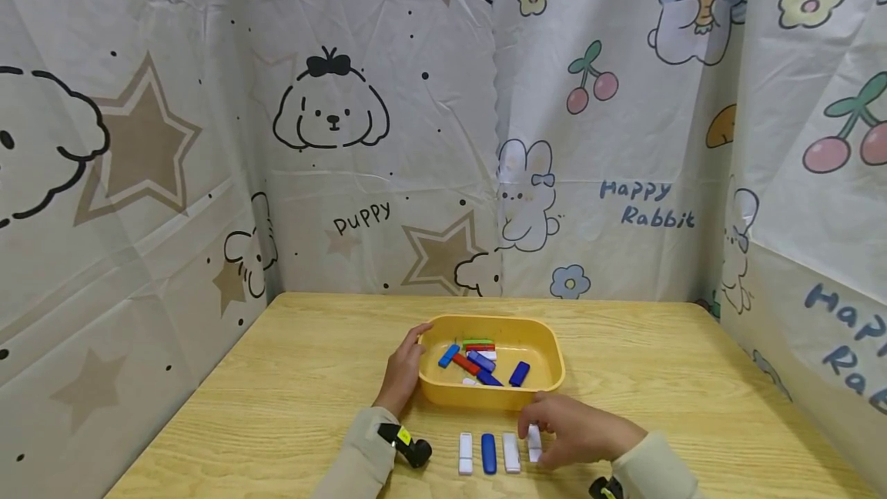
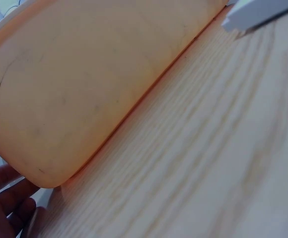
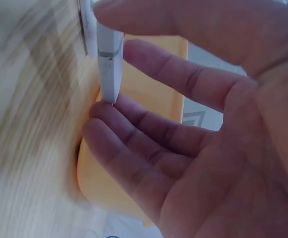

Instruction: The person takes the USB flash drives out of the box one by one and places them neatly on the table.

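Note:
My right hand (image 1: pixel 578 426) pinches a small white oblong stick (image 1: pixel 534 443) by its two ends, at the right end of a short row. In the right wrist view, the thumb is at one end of this white stick (image 3: pixel 110 67) and fingertips are at the other; a seam crosses it. Beside it lie a white stick (image 1: pixel 511 453), a blue stick (image 1: pixel 488 453) and another white stick (image 1: pixel 466 453), roughly parallel. My left hand (image 1: pixel 402 370) grips the left end of a yellow plastic tub (image 1: pixel 478 397). Bent fingers (image 2: pixel 15 196) touch the tub's end in the left wrist view.
Inside the tub are several similar sticks, among them a dark blue one (image 1: pixel 519 373), a light blue one (image 1: pixel 449 356), a red one (image 1: pixel 466 363) and a green one (image 1: pixel 477 342). The wooden table (image 1: pixel 312 376) is bordered by printed curtains (image 1: pixel 388 175).

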`<state>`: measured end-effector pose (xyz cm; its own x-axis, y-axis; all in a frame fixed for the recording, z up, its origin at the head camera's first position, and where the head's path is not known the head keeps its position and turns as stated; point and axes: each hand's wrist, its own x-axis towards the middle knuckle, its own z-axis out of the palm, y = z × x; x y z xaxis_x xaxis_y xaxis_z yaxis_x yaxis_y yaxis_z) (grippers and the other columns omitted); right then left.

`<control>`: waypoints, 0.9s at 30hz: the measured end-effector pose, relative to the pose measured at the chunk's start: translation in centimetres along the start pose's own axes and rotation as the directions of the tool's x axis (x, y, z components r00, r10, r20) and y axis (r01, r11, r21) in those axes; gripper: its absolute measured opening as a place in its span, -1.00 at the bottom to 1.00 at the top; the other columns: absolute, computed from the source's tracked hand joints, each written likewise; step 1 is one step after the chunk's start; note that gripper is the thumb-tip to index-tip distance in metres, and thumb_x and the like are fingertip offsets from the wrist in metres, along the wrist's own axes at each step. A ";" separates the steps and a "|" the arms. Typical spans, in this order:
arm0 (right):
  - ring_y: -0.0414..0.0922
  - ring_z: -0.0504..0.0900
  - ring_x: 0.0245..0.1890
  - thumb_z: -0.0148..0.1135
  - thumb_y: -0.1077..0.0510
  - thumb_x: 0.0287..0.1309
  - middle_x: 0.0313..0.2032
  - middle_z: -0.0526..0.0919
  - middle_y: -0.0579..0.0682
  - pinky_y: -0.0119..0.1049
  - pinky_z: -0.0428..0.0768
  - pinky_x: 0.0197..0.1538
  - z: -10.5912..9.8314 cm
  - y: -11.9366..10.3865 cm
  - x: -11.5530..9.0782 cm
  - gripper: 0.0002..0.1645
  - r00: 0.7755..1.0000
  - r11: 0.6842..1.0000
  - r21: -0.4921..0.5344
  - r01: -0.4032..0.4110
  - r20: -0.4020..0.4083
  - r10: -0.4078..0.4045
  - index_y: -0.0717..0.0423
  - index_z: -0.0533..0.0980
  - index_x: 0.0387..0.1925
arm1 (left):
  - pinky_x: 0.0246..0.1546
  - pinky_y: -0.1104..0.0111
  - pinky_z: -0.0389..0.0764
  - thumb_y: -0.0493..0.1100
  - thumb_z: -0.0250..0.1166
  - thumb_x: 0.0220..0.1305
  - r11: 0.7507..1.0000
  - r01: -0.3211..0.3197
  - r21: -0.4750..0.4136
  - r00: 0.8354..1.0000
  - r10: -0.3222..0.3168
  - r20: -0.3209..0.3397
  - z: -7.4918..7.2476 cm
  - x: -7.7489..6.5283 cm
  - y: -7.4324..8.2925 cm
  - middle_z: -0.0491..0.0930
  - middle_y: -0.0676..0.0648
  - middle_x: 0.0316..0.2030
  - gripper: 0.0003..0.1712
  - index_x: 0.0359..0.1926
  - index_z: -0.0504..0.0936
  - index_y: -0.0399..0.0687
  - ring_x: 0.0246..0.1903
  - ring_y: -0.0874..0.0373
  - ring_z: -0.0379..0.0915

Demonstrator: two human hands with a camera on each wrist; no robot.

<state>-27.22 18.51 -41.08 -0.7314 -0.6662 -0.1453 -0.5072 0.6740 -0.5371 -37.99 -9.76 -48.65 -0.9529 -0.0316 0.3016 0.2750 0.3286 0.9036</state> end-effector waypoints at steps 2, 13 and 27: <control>-0.22 0.44 -0.28 0.46 0.15 -0.10 -0.28 0.46 -0.24 -0.34 0.46 -0.17 0.2 0.0 0.1 -0.67 1.000 1.000 0.011 -0.017 0.007 0.017 -0.14 0.56 -0.23 | 0.33 -0.01 0.16 -0.24 -0.08 0.37 1.000 0.004 -0.004 1.000 -0.004 0.000 0.0 0.0 0.0 0.40 -0.04 0.29 -0.52 0.23 0.49 0.14 0.33 -0.05 0.20; -0.26 0.39 -0.34 0.46 0.15 -0.12 -0.32 0.42 -0.22 -0.37 0.39 -0.24 1.0 0.0 0.4 -0.59 0.999 0.999 -0.031 -0.043 0.009 0.043 -0.14 0.50 -0.20 | 0.31 -0.01 0.18 -0.24 -0.07 0.36 1.000 -0.027 0.016 1.000 0.027 -0.001 0.0 0.1 -0.1 0.42 -0.03 0.27 -0.51 0.24 0.49 0.15 0.32 -0.06 0.22; -0.26 0.35 -0.35 0.50 0.20 -0.20 -0.33 0.40 -0.20 -0.36 0.37 -0.24 1.2 0.0 0.3 -0.50 0.996 0.993 -0.073 -0.088 -0.009 0.087 -0.16 0.49 -0.18 | 0.31 -0.02 0.18 -0.23 -0.07 0.36 1.000 -0.002 0.007 1.000 0.002 -0.010 0.0 0.1 -0.2 0.42 -0.03 0.28 -0.52 0.23 0.49 0.14 0.32 -0.04 0.23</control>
<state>-26.90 17.91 -42.18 -0.7771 -0.6018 -0.1840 -0.4730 0.7514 -0.4600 -38.13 -9.80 -48.80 -0.9510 -0.0403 0.3064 0.2760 0.3357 0.9006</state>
